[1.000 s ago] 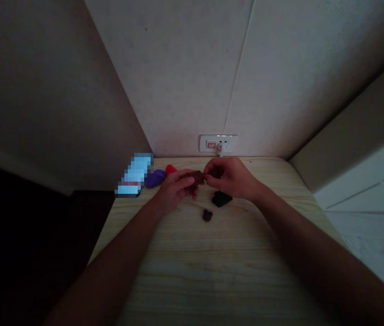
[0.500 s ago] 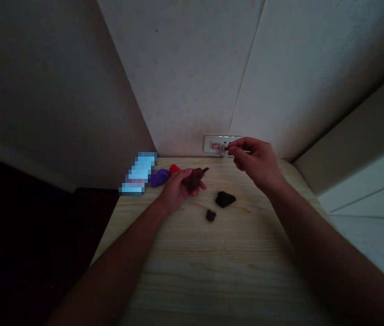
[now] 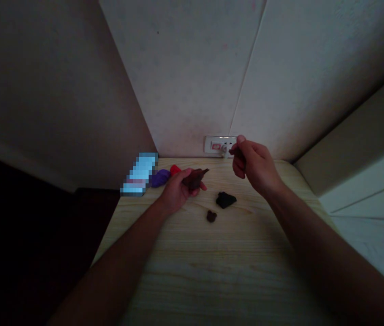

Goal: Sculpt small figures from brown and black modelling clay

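My left hand [image 3: 175, 192] is closed around a lump of brown modelling clay [image 3: 193, 179], which has a thin pointed piece sticking out at its right end. Higher up and to the right, my right hand [image 3: 255, 162] is raised in front of the wall socket, its fingers pinched on a small brown clay piece [image 3: 235, 152] that they partly cover. Below and between the hands, a black lump [image 3: 226, 199] lies on the wooden tabletop [image 3: 208, 262]. Nearer to me sits a small brown clay piece [image 3: 211, 216] with two round bumps, like a bear's head.
Behind my left hand lie a purple lump [image 3: 161, 178] and a red lump [image 3: 175, 170]. A lit, pixelated phone-like rectangle [image 3: 139, 174] stands at the table's left edge. The wall socket [image 3: 209, 144], with a switch and something plugged in, sits just above the back edge.
My right hand has turned, with its thumb now on top and its fingers curled under the small brown piece. My left hand and the pieces on the table stay put.
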`<state>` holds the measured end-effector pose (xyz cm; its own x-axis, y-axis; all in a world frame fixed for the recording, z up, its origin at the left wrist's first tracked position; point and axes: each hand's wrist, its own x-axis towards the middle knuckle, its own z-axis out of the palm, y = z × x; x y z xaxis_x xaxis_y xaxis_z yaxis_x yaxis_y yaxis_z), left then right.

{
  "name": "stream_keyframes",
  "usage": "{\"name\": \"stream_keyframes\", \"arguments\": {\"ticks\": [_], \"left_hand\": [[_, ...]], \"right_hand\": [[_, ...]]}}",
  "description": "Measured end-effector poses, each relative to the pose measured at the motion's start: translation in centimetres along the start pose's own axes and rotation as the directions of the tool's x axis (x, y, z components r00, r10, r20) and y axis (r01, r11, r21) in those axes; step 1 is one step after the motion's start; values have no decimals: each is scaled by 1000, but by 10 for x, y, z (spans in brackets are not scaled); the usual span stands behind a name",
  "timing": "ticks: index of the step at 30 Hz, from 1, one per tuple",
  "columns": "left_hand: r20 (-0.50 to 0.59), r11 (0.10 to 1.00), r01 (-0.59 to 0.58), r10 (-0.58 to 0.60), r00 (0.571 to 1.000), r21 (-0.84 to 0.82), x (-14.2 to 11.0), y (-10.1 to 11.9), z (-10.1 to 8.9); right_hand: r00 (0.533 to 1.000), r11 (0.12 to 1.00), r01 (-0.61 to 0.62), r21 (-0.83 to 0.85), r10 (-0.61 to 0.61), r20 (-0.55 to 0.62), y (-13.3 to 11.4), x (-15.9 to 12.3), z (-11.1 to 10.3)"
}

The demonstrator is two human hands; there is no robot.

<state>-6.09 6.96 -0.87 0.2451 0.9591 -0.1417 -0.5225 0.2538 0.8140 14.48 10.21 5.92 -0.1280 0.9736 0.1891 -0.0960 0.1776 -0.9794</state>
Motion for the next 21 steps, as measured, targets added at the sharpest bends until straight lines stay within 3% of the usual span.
{"name": "stream_keyframes", "arguments": {"ticks": [3,7,14,21], "left_hand": [[8,1000,-6,6,1000,-2,1,-1,-2],[3,1000,-7,7,1000,-13,1,-2,-1],[-1,1000,-7,7,1000,-13,0,-1,1],[-35,1000,5,-5,999,-1,-1,1,3]], "right_hand": [[1000,997,-20,68,19,18,3,1,-1],[997,999,31,7,-32,70,3,-1,-1],[992,999,-38,-37,42,119,1,-2,2],[981,972,-174,159,158,111,-3,-2,2]]}}
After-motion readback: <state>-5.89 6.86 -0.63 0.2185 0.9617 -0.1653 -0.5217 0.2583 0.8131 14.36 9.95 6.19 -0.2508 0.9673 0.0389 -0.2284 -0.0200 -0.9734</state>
